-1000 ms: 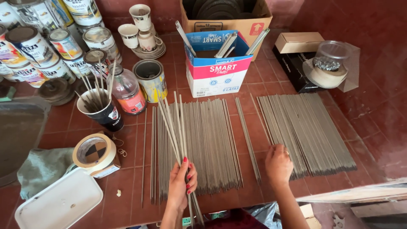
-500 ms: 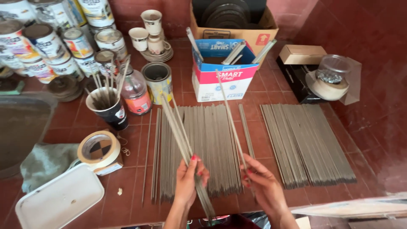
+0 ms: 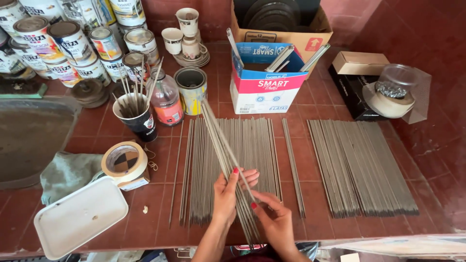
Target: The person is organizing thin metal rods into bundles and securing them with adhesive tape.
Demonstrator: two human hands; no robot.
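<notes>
My left hand point(image 3: 230, 194) grips a bundle of thin grey sticks point(image 3: 219, 140) that slants up and to the left, above a wide flat row of the same sticks point(image 3: 259, 150) lying on the red tiled floor. My right hand point(image 3: 273, 216) sits just right of the left hand, fingertips pinching one stick of the bundle near its lower end. A second flat row of sticks point(image 3: 361, 165) lies to the right, and a few loose sticks point(image 3: 293, 165) rest between the two rows.
Paint cans point(image 3: 63, 43) crowd the back left beside a black cup of brushes point(image 3: 136, 116), a jar point(image 3: 166, 99) and a tin point(image 3: 191, 90). Cardboard boxes point(image 3: 267, 82) stand behind. Tape roll point(image 3: 124, 162), white tray point(image 3: 80, 216) and cloth point(image 3: 65, 172) lie left.
My right hand left the right-hand row of sticks and came across to the bundle in my left hand. The bundle stayed slanted in my left hand.
</notes>
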